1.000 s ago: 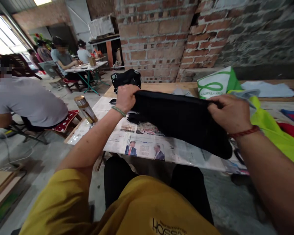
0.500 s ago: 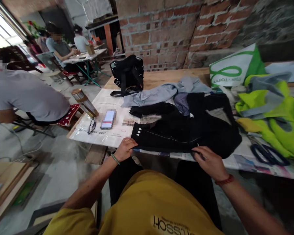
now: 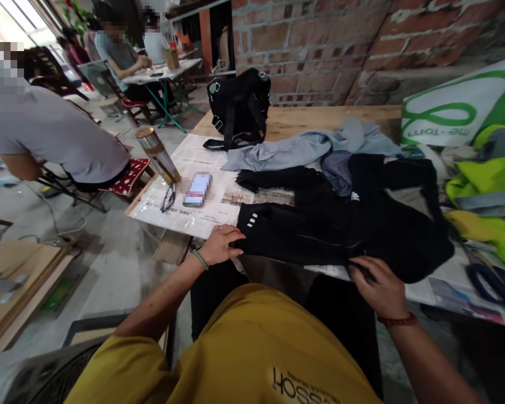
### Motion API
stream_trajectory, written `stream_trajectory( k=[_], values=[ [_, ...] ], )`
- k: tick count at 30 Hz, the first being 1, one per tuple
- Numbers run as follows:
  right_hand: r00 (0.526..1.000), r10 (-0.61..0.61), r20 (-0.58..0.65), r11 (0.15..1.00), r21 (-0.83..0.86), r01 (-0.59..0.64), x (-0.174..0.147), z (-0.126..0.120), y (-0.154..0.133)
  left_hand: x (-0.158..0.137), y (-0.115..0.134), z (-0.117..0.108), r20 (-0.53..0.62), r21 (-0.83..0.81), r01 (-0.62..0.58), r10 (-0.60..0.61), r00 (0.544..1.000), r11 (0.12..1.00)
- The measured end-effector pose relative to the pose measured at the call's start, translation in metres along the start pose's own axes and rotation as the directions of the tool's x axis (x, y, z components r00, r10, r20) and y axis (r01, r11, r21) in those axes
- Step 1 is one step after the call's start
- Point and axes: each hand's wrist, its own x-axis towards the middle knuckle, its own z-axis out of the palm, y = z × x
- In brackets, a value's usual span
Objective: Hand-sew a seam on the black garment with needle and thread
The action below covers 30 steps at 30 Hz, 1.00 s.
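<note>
A black jacket [image 3: 294, 227] with white stripes at one end and a small white logo lies along the table's near edge. My left hand [image 3: 222, 244] is at its striped end, the cloth edge between thumb and fingers. Farther along the same edge, my right hand [image 3: 379, 285] has its fingers closed on the cloth. Something small and dark shows among those fingers, too unclear to name. A light grey garment [image 3: 294, 147] lies behind the jacket. Dark-handled scissors [image 3: 486, 283] rest to the right of my right hand.
Newspaper covers the table [image 3: 179, 220]. On its left are a phone [image 3: 197, 189], glasses [image 3: 168, 197], a flask [image 3: 157, 154] and a black bag [image 3: 239, 109]. Neon-yellow clothing [image 3: 488, 185] and a white-green bag [image 3: 450, 115] are at right. A person [image 3: 63, 132] sits at left.
The view has shifted, and the table things now appear farther right. My left thumb and fingers look more parted around the jacket's edge. My right hand stays at the same edge.
</note>
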Motion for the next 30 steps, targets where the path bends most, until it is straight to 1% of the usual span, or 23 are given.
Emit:
stream_trajectory(
  k=[3, 8, 11, 13, 15, 17, 19, 21, 26, 30],
  values=[
    [1.0, 0.016, 0.007, 1.0, -0.002, -0.016, 0.001, 0.0, -0.001, -0.002, 0.0, 0.004, 0.005, 0.077, -0.002, 0.002, 1.0, 0.997],
    [1.0, 0.024, 0.014, 1.0, 0.014, -0.024, 0.002, -0.001, -0.003, -0.002, -0.006, 0.007, -0.032, 0.015, -0.04, 0.04, 0.999, 0.999],
    [0.999, 0.034, 0.017, 0.999, 0.027, -0.034, 0.002, -0.002, -0.003, 0.003, -0.005, 0.003, -0.06, 0.033, -0.053, 0.055, 0.997, 0.998],
    [0.999, 0.037, 0.016, 0.999, 0.031, -0.038, 0.002, -0.002, -0.003, 0.006, 0.001, -0.005, -0.135, 0.074, -0.047, 0.057, 0.989, 0.996],
    [0.999, 0.046, 0.019, 0.998, 0.037, -0.047, 0.002, -0.002, -0.002, 0.008, 0.012, -0.015, -0.248, 0.129, -0.051, 0.082, 0.965, 0.99],
    [0.998, 0.062, 0.027, 0.997, 0.043, -0.063, 0.001, -0.001, -0.001, 0.004, 0.023, -0.023, -0.318, 0.212, -0.103, 0.168, 0.933, 0.972],
    [0.996, 0.077, 0.033, 0.996, 0.044, -0.078, 0.0, -0.001, -0.001, -0.006, 0.03, -0.025, -0.309, 0.299, -0.183, 0.276, 0.91, 0.937],
    [0.996, 0.078, 0.036, 0.996, 0.046, -0.079, -0.001, -0.001, 0.0, -0.018, 0.031, -0.02, -0.276, 0.351, -0.224, 0.33, 0.903, 0.909],
    [0.998, 0.052, 0.031, 0.998, 0.04, -0.054, -0.001, 0.0, 0.0, -0.043, 0.016, 0.011, -0.175, 0.386, -0.215, 0.3, 0.938, 0.897],
    [0.998, 0.05, 0.034, 0.998, 0.039, -0.051, -0.001, 0.0, 0.001, -0.048, 0.01, 0.022, -0.077, 0.386, -0.231, 0.281, 0.957, 0.893]
  ],
)
